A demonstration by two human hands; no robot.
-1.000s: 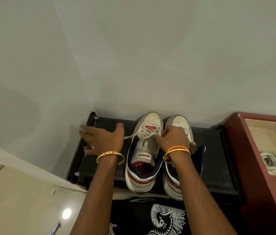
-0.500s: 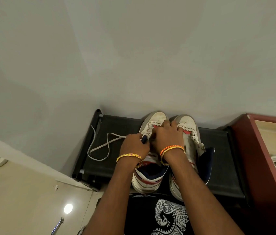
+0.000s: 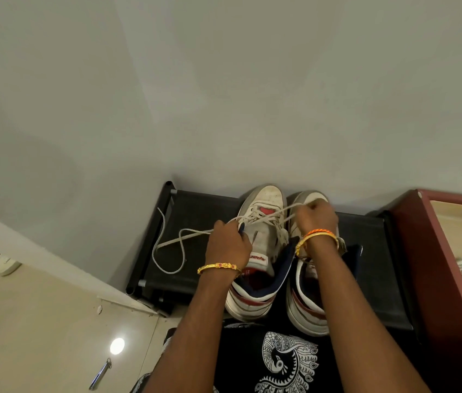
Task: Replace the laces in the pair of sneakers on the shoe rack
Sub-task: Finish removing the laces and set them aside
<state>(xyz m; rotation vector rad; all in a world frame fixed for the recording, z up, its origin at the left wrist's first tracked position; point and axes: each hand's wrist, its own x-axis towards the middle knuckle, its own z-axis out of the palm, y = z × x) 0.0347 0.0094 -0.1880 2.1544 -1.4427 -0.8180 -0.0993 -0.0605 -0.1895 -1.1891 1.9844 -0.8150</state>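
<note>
Unlacing left sneaker [image 3: 261, 251] on shoe rack [image 3: 195, 211]: right hand [image 3: 316, 219] grip pinches lace [image 3: 269, 215], left hand [image 3: 228, 242] holds sneaker's side. Next, probably: pull lace free from eyelets.

A home entryway: a black shoe rack [image 3: 195, 211] against a plain wall [image 3: 224, 95], tiled floor [image 3: 39, 321].

Single head-worn wide-angle view, looking forward and steeply down from above the person's forearms, which enter from the bottom edge. The camera faces a pale wall [image 3: 224, 95] that fills the upper half; the black shoe rack [image 3: 195, 211] lies close below, centred low in frame. A maroon cabinet [image 3: 434, 251] bounds the right edge, tiled floor [image 3: 39, 321] the lower left. Straight edges bow near the borders.
</note>
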